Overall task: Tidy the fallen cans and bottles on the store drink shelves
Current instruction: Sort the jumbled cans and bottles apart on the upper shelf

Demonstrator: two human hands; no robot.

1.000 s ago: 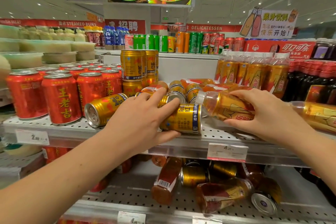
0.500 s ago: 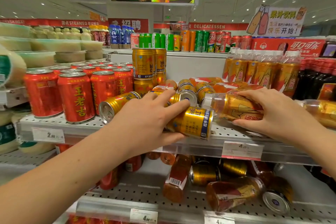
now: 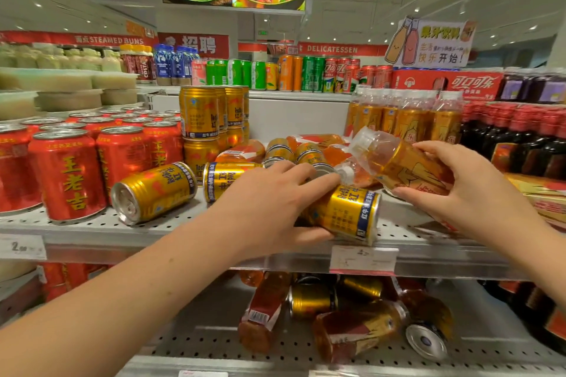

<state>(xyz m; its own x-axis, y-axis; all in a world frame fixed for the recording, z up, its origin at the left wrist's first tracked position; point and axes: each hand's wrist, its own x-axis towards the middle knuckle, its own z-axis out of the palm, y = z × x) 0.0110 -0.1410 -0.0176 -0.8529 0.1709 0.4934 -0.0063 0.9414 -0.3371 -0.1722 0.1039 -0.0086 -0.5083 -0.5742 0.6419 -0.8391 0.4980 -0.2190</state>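
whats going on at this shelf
A person is tidying a messy drink shelf. The left hand grips a gold can lying on its side at the shelf's front edge. The right hand holds an amber bottle tilted, cap pointing up and left. More gold cans and bottles lie toppled on this shelf and the lower shelf, while the red cans stand upright.

Fallen cans [image 3: 153,191] crowding shelf [image 3: 92,231] front
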